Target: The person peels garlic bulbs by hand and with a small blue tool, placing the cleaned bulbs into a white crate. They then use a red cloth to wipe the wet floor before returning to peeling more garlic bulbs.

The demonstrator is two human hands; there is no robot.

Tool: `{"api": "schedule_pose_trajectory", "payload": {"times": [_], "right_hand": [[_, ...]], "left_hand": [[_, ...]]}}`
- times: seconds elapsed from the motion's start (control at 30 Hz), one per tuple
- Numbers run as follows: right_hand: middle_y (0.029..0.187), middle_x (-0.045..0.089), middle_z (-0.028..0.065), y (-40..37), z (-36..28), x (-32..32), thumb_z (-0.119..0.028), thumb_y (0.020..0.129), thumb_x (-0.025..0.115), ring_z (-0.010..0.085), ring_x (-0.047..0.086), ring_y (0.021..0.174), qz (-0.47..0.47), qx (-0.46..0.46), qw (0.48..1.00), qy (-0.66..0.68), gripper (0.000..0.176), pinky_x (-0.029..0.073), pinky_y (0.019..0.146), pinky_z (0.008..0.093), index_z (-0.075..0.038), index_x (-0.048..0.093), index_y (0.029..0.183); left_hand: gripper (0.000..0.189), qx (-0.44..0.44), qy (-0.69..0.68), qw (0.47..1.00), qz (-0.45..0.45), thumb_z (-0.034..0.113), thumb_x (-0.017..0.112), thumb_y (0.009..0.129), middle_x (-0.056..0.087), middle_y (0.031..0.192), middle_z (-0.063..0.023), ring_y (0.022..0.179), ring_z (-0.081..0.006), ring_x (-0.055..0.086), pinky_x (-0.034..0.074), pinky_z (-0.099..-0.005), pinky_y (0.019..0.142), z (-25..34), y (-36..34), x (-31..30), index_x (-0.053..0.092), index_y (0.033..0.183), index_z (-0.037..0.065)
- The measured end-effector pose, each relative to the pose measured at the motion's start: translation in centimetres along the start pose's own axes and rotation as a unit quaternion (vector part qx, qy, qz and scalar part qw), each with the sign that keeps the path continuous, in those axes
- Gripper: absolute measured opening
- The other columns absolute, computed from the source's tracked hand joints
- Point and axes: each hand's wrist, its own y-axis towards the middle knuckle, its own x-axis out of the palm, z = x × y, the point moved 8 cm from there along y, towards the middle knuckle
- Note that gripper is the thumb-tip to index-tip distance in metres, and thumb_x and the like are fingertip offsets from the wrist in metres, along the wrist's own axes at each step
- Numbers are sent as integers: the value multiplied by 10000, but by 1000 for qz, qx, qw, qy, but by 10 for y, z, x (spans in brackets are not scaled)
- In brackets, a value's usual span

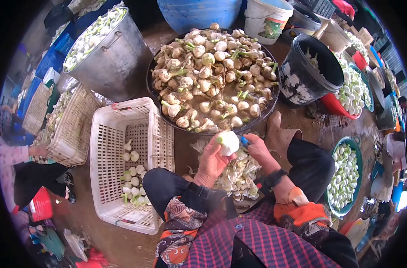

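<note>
A peeled white garlic bulb [229, 142] with a short green stem is gripped in my left hand [210, 164], fingers wrapped round it. My right hand [260, 151] is closed on a small tool with a blue handle [244, 141] beside the bulb; its working end is hidden. Below both hands lies a heap of garlic skins [239, 176]. Just beyond them, a wide dark basin [150, 96] holds many unpeeled garlic bulbs [205, 85] in muddy water. To the left, a white plastic basket [104, 213] contains several peeled bulbs [134, 183].
A metal bucket [118, 67] full of peeled garlic stands at the upper left. A black bucket [297, 76] is right of the basin. A green tub [358, 178] of garlic sits by my right knee. Another person's leg [38, 183] is at the left.
</note>
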Motion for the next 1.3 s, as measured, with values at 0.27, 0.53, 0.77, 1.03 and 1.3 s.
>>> {"api": "schedule_pose_trajectory", "payload": {"times": [0.27,0.53,0.77,1.03,1.3], "right_hand": [[835,560,110,-35,-147,-55,28,674,540,320,578,809,-65,-327,940,-78,412,475,684,391,-65,561,1075],[740,497,100,-42,-142,-44,-17,627,588,303,560,711,-12,-392,906,-158,238,466,609,416,-50,489,841],[768,578,140,14,-105,-76,-4,671,530,369,567,714,146,-271,939,-155,190,449,600,448,-45,512,856],[954,631,163,-6,-84,-48,-16,745,541,323,606,914,-108,-178,978,-2,339,483,766,369,-65,604,1075],[889,610,92,-44,-143,-40,17,634,592,305,589,845,-67,-366,922,-110,292,491,710,395,-52,588,917]], "left_hand": [[400,-43,154,982,96,222,616,845,581,1009,-37,798,-140,612,551,-279,545,-8,2,-9,466,1191,89],[421,-74,210,971,81,211,703,772,604,910,-40,694,-90,605,514,-218,488,-8,-1,-17,519,1104,30],[456,-75,239,967,54,136,737,721,602,935,-45,784,-113,597,503,-236,666,-14,-3,-11,518,1104,24],[367,-14,462,878,126,106,760,666,587,910,-44,803,-111,585,488,-250,687,4,0,-20,561,962,19],[440,261,748,599,115,146,755,517,540,846,-94,835,-297,521,420,-399,750,26,-5,26,541,889,48]]}}
